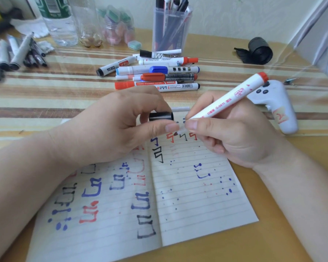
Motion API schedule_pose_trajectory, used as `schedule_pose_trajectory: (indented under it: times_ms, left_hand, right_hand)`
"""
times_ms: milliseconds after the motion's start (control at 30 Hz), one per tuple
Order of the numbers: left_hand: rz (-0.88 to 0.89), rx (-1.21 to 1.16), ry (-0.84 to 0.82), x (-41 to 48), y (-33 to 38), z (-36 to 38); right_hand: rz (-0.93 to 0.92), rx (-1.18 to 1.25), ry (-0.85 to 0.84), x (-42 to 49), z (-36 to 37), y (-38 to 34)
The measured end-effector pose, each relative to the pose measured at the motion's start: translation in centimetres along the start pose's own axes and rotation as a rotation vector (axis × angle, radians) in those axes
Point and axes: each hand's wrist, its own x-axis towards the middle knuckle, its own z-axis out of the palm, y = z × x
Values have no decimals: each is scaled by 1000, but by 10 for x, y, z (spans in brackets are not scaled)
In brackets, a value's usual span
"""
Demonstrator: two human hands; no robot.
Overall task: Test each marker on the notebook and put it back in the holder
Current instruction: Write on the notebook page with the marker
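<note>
One marker (229, 99) under test, head view: tip down at the far edge of the notebook (197, 195).
Right hand (235, 135) pinches the barrel low, fingers curled round it; long axis runs from the tip up and away to the right, red tail end highest. Left hand (110, 127) grips a black cap (161, 116) between thumb and fingers, just left of the tip. Holder (170, 29) stands well beyond the notebook, past the loose markers (155, 72). Judgement: recapping comes first, cap closing in from the left along that axis.
</note>
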Motion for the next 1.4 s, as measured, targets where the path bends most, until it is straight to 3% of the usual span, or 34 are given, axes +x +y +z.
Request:
schedule_pose_trajectory:
  times_ms: [400,833,967,1067,1233,1400]
  left_hand:
    - [58,31,-9,0,1,1]
    - [-18,-8,25,-2,2,5]
    - [-62,-127,57,-3,4,3]
    - [-66,-124,53,-4,4,-2]
    - [-218,-340,138,-4,11,3]
    - [-412,-635,277,3,16,5]
  right_hand:
    - [-133,184,122,0,1,2]
    - [-82,59,12,0,5,2]
    - [-58,203,-32,3,0,0]
    - [-102,343,113,4,-8,-4]
    - [-133,207,122,0,2,-1]
    - [-106,235,66,0,13,-3]
